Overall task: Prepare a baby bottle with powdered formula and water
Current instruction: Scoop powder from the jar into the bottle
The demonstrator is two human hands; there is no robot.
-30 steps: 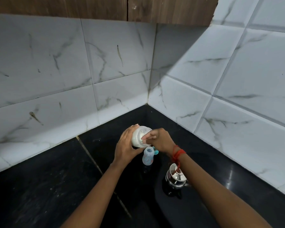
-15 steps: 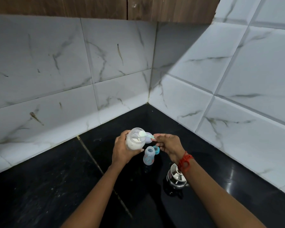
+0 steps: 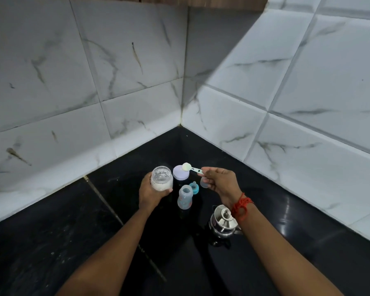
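Note:
My left hand [image 3: 148, 193] grips a clear jar of white formula powder [image 3: 162, 178], open at the top and held upright above the counter. My right hand [image 3: 220, 181] pinches the handle of a small scoop [image 3: 191, 168] heaped with powder, held level to the right of the jar. A pale blue baby bottle [image 3: 184, 197] stands open on the black counter between my hands. Its blue teat ring [image 3: 194, 187] lies just behind it. The jar's lilac lid [image 3: 179, 174] rests beyond, under the scoop.
A steel kettle with a lid knob [image 3: 223, 221] stands on the black counter [image 3: 73, 242] under my right wrist. White marbled tile walls [image 3: 286, 103] meet in a corner behind the objects. A small clear cap [image 3: 203, 182] sits by my right fingers.
My right hand has drawn the scoop out of the jar, heaped with powder, and moved it right. My left hand has tipped the jar back upright.

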